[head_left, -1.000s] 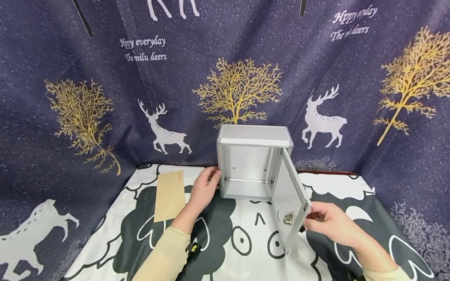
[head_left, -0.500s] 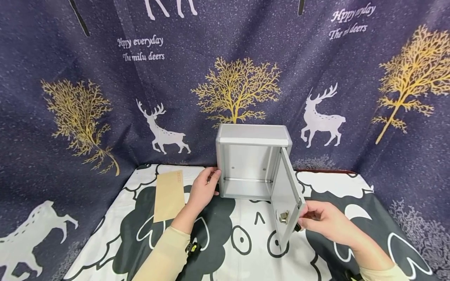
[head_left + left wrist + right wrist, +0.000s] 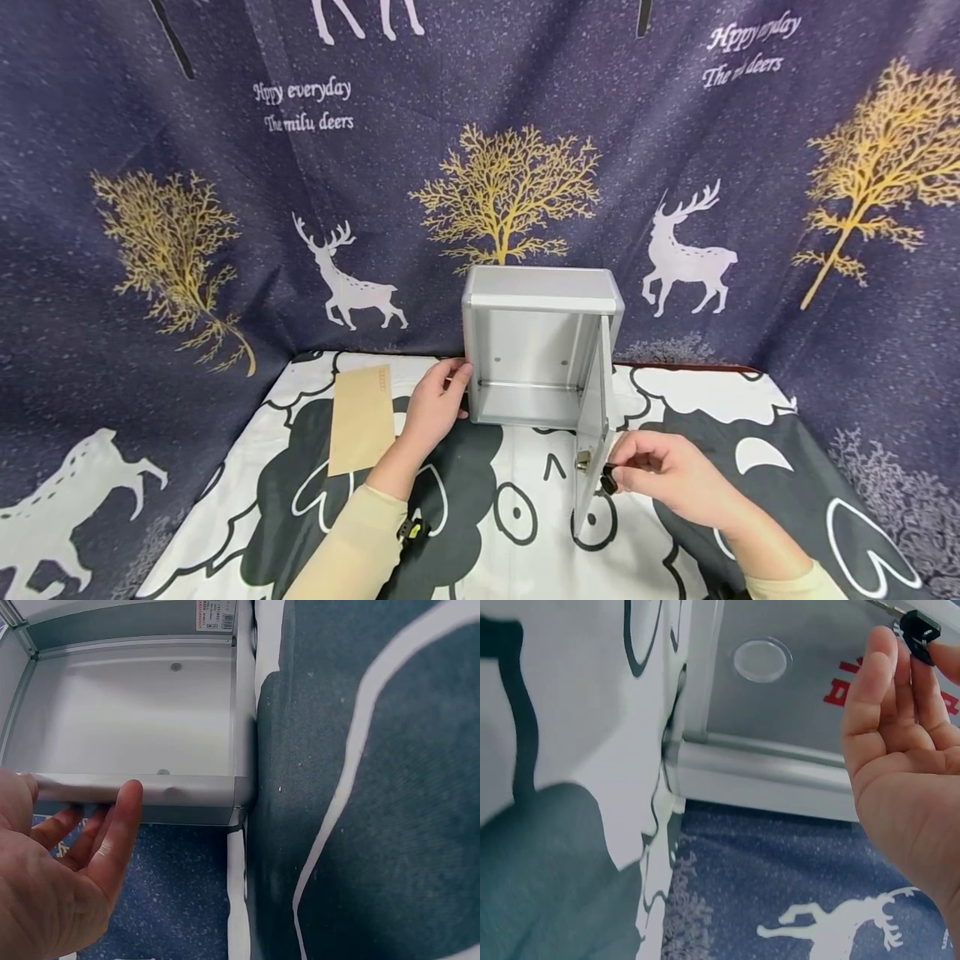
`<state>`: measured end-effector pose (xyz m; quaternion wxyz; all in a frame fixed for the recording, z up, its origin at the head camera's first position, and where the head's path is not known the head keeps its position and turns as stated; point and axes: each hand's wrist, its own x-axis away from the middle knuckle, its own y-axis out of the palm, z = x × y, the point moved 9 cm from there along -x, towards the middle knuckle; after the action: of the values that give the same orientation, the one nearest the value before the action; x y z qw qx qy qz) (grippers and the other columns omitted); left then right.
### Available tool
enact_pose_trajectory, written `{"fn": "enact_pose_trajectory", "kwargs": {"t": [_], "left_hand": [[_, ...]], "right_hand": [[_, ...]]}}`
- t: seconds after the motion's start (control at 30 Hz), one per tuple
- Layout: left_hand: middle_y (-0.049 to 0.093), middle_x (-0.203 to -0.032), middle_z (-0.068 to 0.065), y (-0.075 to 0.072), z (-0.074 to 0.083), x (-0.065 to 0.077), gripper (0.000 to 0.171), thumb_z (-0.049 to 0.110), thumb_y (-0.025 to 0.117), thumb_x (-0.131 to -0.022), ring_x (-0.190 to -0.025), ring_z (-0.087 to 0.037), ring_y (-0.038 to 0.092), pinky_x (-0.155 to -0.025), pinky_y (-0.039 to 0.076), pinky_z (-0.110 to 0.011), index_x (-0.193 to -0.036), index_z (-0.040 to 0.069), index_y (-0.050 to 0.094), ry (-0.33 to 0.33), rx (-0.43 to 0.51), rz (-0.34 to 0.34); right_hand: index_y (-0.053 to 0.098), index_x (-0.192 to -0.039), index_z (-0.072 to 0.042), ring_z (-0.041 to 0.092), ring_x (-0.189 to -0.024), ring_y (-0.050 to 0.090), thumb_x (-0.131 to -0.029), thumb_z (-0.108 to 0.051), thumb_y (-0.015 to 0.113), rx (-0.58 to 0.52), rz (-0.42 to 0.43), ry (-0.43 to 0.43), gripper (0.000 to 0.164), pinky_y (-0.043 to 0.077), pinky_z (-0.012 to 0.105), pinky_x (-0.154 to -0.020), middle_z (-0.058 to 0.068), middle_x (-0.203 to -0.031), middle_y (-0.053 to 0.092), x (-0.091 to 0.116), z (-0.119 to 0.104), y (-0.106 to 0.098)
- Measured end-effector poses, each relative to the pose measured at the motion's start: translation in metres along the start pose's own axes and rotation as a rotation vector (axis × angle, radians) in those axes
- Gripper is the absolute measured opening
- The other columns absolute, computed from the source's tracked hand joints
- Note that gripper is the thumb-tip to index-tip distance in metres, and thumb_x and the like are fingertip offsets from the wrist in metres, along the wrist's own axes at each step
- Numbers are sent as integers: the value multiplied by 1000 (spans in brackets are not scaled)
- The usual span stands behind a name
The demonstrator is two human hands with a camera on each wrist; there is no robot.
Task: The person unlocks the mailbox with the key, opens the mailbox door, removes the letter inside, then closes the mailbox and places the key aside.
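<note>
A silver metal box (image 3: pixel 543 290) stands at the back of the table, its hinged door (image 3: pixel 596 408) swung out toward me on the right side. My left hand (image 3: pixel 433 407) holds the box's left side; in the left wrist view its fingers (image 3: pixel 120 825) lie along the side wall and rim. A brass-coloured lock (image 3: pixel 583 460) sits on the door's inner face. On the outer face my right hand (image 3: pixel 678 475) pinches a black-headed key (image 3: pixel 921 627) between thumb and fingers. Part of the thumb is cut off in the right wrist view.
A brown paper envelope (image 3: pixel 362 421) lies flat on the patterned tablecloth (image 3: pixel 517 575), left of my left hand. Behind the box hangs a dark blue curtain (image 3: pixel 390 183) with deer and trees.
The door has swung leftward, nearer to the box, with my right hand following it. My right fingers have shifted from the door's edge to the key. The left hand stays put.
</note>
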<state>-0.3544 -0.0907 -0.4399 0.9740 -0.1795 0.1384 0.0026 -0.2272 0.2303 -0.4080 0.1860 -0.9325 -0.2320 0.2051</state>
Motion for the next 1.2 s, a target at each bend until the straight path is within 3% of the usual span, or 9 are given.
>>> {"fn": "enact_pose_trajectory", "kwargs": {"t": [0.17,0.3,0.5,0.7,1.03,1.2], "left_hand": [[66,-130,-13,0,1,-1,45,47,57,-117,-107,-37,70,-64,65,-32,-143,13,71,-2,7,-6],[67,-128,-12,-1,2,-1,44,47,58,-117,-103,-33,71,-64,65,-32,-141,13,72,4,0,1],[67,-128,-12,-1,2,-2,43,46,59,-117,-102,-31,71,-63,65,-32,-141,12,72,6,-3,4],[67,-128,-12,0,0,-2,43,46,59,-117,-105,-35,72,-63,65,-31,-142,13,72,0,2,6],[68,-126,-12,-1,0,-2,43,46,59,-117,-99,-33,73,-65,65,-32,-139,13,73,-1,-7,19],[67,-127,-11,0,-1,-1,43,46,59,-117,-99,-34,73,-66,65,-32,-141,14,73,-6,-7,14]], "right_hand": [[76,-100,-15,12,-77,72,-100,9,71,-19,29,-10,25,62,32,-67,3,-99,74,-5,0,7],[76,-99,-14,11,-77,69,-101,8,72,-41,46,-1,23,61,31,-68,2,-98,73,-10,1,15],[76,-99,-9,12,-78,74,-100,9,71,-90,54,-4,19,64,32,-71,-1,-92,75,-18,0,25],[75,-98,-4,17,-77,77,-101,9,70,-142,57,-14,14,66,34,-73,6,-87,74,-27,-1,35],[75,-97,-5,27,-78,78,-101,4,73,-150,110,58,10,66,34,-78,7,-84,75,-39,6,48],[76,-98,-6,24,-78,78,-102,1,73,-131,159,84,8,65,32,-80,7,-83,76,-45,8,56]]}}
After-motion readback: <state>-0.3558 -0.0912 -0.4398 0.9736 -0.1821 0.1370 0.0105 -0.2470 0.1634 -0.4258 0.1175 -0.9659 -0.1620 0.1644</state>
